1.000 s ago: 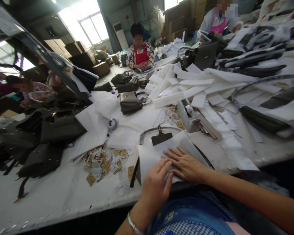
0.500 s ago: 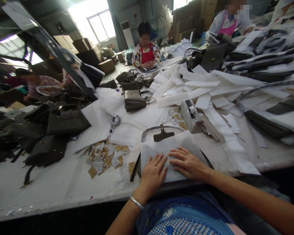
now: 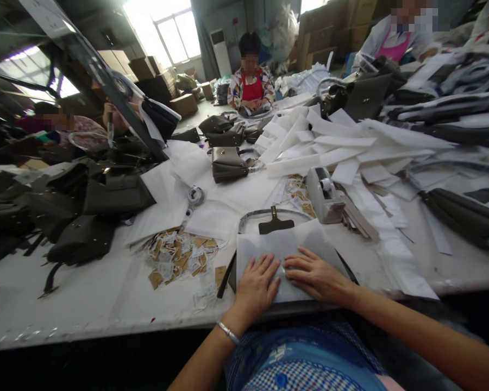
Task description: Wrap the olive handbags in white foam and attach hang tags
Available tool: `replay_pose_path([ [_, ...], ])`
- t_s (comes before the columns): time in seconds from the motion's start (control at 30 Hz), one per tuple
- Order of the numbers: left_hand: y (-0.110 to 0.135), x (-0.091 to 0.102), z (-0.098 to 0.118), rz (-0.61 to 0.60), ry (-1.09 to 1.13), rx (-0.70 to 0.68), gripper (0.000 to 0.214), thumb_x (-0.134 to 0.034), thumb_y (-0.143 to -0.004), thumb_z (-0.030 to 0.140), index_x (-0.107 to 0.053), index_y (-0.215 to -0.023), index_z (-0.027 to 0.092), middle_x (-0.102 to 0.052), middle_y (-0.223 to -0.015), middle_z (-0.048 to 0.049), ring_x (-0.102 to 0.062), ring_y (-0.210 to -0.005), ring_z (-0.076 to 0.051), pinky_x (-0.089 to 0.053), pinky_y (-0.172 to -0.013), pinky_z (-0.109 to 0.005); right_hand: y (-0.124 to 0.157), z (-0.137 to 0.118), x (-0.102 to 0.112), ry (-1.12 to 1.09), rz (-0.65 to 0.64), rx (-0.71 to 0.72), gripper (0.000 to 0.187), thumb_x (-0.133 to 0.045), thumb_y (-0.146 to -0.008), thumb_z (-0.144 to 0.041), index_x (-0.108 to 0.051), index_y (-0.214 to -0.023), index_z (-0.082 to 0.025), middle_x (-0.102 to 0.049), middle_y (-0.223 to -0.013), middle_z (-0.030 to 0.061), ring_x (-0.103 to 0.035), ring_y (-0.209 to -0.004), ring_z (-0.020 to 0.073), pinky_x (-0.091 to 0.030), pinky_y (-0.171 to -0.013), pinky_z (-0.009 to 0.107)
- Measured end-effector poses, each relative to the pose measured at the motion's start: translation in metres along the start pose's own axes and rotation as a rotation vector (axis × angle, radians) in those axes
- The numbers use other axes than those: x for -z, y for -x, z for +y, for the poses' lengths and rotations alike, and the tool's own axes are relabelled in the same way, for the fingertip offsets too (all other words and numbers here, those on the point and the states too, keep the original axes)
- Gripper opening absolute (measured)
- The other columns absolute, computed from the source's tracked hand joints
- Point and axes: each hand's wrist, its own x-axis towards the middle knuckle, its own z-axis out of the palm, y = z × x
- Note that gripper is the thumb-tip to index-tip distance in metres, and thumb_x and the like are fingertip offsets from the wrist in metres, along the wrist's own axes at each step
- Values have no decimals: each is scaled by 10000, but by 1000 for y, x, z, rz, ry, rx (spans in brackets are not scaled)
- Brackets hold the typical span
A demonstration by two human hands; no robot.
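Note:
A dark grey-green handbag [image 3: 232, 271] lies at the table's front edge, mostly hidden beneath a white paper sheet [image 3: 281, 243]. Beyond the sheet's far edge, its dark strap tab [image 3: 275, 226] and wrapped handle [image 3: 244, 221] stick out. My left hand [image 3: 257, 285] rests flat on the left part of the sheet, fingers stretched out. On the right part lies my right hand [image 3: 317, 278], palm down, its fingers extended and slightly bent toward the left hand. A small shiny spot, possibly clear tape, shows by its fingertips. Neither hand grips anything.
Left of the sheet are tangled brown tags [image 3: 179, 258] and a tape roll [image 3: 196, 196]. A grey tape dispenser [image 3: 324, 198] stands beyond my right hand. White paper strips [image 3: 350, 144] heap behind it. Dark handbags [image 3: 83, 239] pile up left; a co-worker [image 3: 250, 81] sits opposite.
The camera view has shifted slightly, moving the scene a little to the right. My right hand's fingers have drawn slightly closer together; both hands stay on the sheet.

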Motion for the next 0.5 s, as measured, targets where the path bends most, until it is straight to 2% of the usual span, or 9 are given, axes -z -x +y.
replay_pose_path([
  [0.27, 2, 11, -6, -19, 36, -55, 417, -525, -978, 347, -535, -1393, 316, -504, -1492, -66, -449, -1393, -256, -381, -1149, -511, 8, 7, -12, -39, 87, -34, 383, -510, -996, -249, -561, -1375, -220, -665, -1308, 91, -589, -1250, 232, -371, -1143, 504],
  [0.4, 1, 17, -14, -75, -1, -118, 371, -494, -988, 378, -583, -1345, 329, -513, -1486, -57, -460, -1385, -261, -353, -1159, -533, 4, 4, -11, 7, 17, -70, 347, -470, -999, -205, -630, -1306, -227, -692, -1271, 60, -599, -1237, 245, -381, -1128, 514],
  [0.5, -3, 21, -21, -100, -54, -173, 425, -483, -988, 423, -514, -1405, 349, -461, -1527, -42, -424, -1408, -272, -250, -1191, -593, 4, 4, -5, 35, -61, -77, 428, -509, -985, -270, -539, -1412, -247, -623, -1373, 56, -490, -1350, 271, -310, -1167, 540],
])
